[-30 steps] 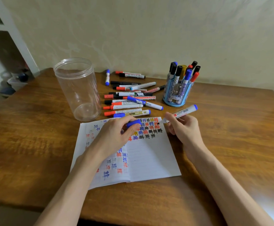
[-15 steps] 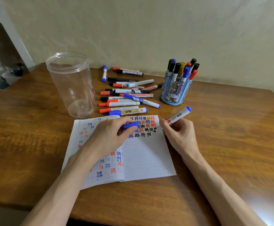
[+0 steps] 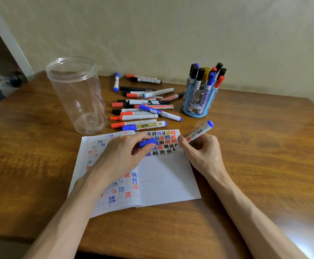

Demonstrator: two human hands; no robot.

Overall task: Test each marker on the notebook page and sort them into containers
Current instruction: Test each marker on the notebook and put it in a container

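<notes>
On the wooden desk, the right hand grips a marker on the notebook; the left hand pinches its blue cap

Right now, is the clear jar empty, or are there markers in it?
Empty. The jar stands upright, its bare bottom shows through the clear wall, and nothing is inside.

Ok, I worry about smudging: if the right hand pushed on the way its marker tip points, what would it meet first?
Probably the notebook page, by the black marks; the marker tip looks at or above it. Beyond lies the left hand holding the blue cap.
</notes>
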